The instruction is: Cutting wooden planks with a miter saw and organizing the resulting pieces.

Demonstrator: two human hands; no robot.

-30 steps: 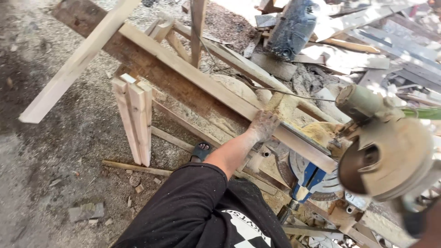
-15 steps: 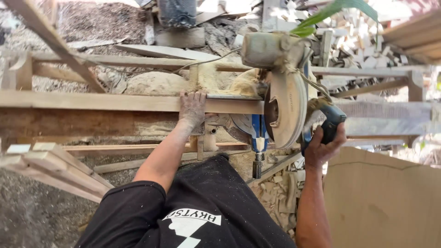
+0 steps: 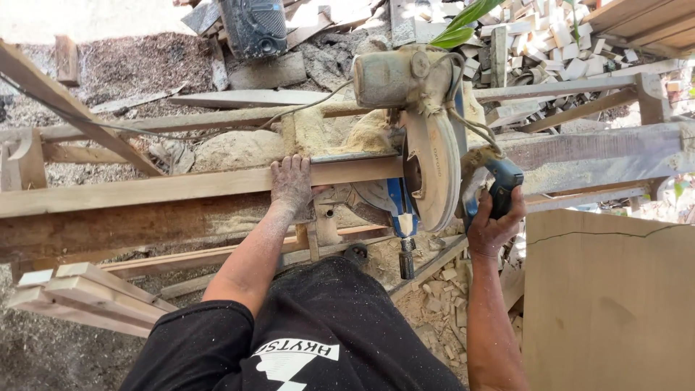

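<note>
Two hands on the job. My left hand (image 3: pixel 291 185) lies palm-down, fingers spread flat, pressing the plank (image 3: pixel 145 190) onto the saw bench (image 3: pixel 108 224), just left of the blade guard. My right hand (image 3: pixel 494 226) is wrapped tight around the blue handle (image 3: pixel 502 185) of the chop saw (image 3: pixel 427 137). Plank runs left to right across the bench, its right end under the guard (image 3: pixel 434 170). Sawdust (image 3: pixel 318 134) is piled behind the fence. Stack of cut slats (image 3: pixel 79 293) sits lower left, offcuts (image 3: pixel 557 43) heaped top right, flat board (image 3: pixel 608 297) at my right.
</note>
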